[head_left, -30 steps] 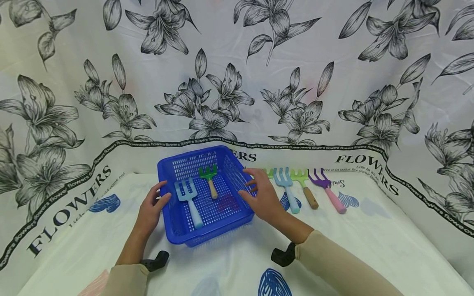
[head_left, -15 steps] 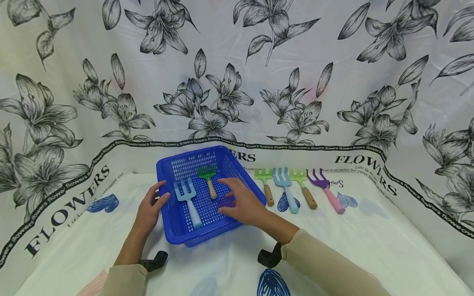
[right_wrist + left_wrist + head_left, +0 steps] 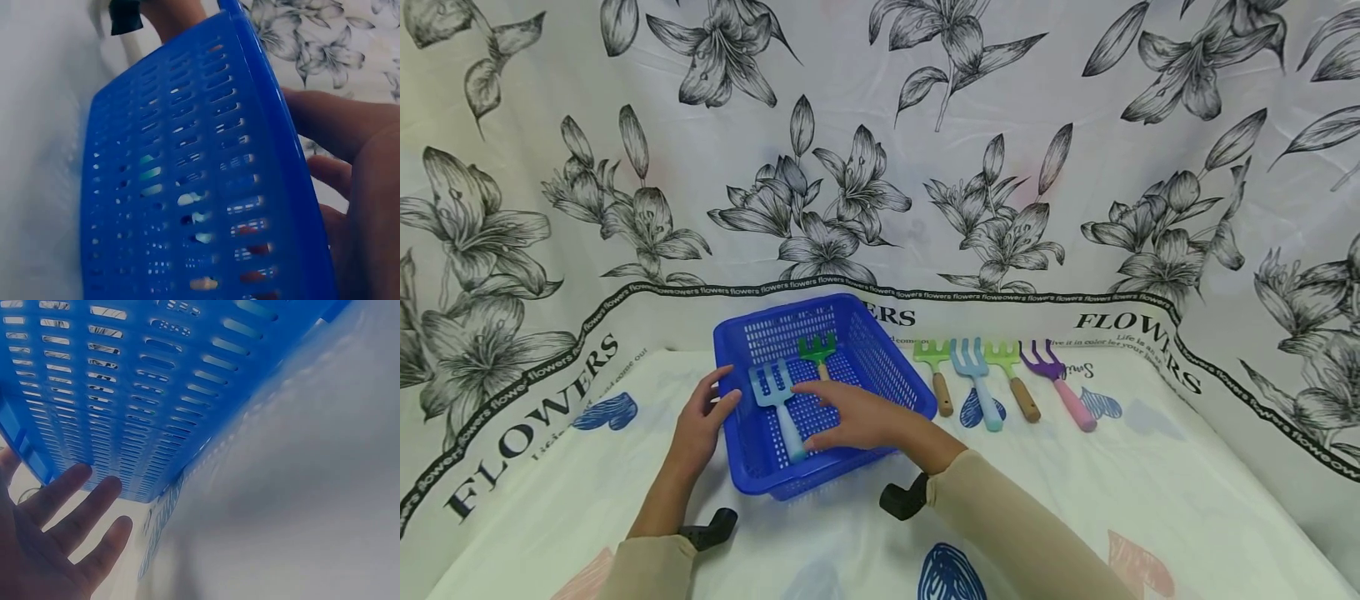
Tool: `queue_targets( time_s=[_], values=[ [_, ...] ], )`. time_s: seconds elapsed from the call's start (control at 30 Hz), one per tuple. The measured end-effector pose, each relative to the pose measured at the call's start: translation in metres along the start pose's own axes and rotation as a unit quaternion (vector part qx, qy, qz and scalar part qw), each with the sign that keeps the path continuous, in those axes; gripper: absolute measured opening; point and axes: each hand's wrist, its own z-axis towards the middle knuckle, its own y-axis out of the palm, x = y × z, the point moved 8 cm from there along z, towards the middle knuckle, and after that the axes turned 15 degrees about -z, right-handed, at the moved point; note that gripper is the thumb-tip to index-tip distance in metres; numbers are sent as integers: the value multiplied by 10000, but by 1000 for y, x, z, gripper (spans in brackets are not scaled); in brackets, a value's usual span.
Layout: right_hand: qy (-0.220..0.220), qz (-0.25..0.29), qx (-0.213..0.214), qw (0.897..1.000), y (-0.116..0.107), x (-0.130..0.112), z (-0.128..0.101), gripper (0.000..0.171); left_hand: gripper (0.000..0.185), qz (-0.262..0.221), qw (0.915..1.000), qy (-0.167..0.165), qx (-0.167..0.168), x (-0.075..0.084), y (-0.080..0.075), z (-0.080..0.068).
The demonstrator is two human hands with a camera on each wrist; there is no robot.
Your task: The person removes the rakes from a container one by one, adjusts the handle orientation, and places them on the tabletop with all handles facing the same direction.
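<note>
A blue plastic basket (image 3: 820, 481) stands tilted in the head view. In it lie a light blue hand fork (image 3: 787, 429) at the left and a small green hand rake (image 3: 817, 350) with a wooden handle, partly hidden. Beside the basket's left rim is my left hand (image 3: 697, 425), its fingers spread along the outer wall in the left wrist view. My right hand (image 3: 865, 417) reaches over the basket near the light blue fork's handle, thumb and fingers apart. Whether it touches the fork cannot be told. The right wrist view shows that hand (image 3: 369, 169) beyond the rim.
Right of the basket several hand forks lie in a row: a green one (image 3: 942, 383), a light blue one (image 3: 981, 383), another green one (image 3: 1021, 392) and a purple one with a pink handle (image 3: 1063, 387). A flower-printed cloth (image 3: 880, 208) hangs behind.
My right hand has moved left from the basket's right rim across its inside to near the light blue fork, now covering part of the green rake's handle. My left hand stays by the left rim.
</note>
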Motion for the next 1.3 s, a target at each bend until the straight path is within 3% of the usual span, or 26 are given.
queue_targets(
  time_s=[0.4,0.73,0.9,1.3],
  values=[
    [24,186,-930,9955,20,-5,24,68,71,-20,10000,-36,-3,2,-3,-1],
    [148,706,-1104,9913,30,0,32,60,68,-79,10000,0,-12,-2,-1,-2],
    [111,630,-1366,9886,35,1,32,62,67,-60,9999,119,-5,0,0,-1],
    [71,305,-2062,9780,47,-3,27,62,69,-90,10000,24,-4,1,0,-2]
  ],
)
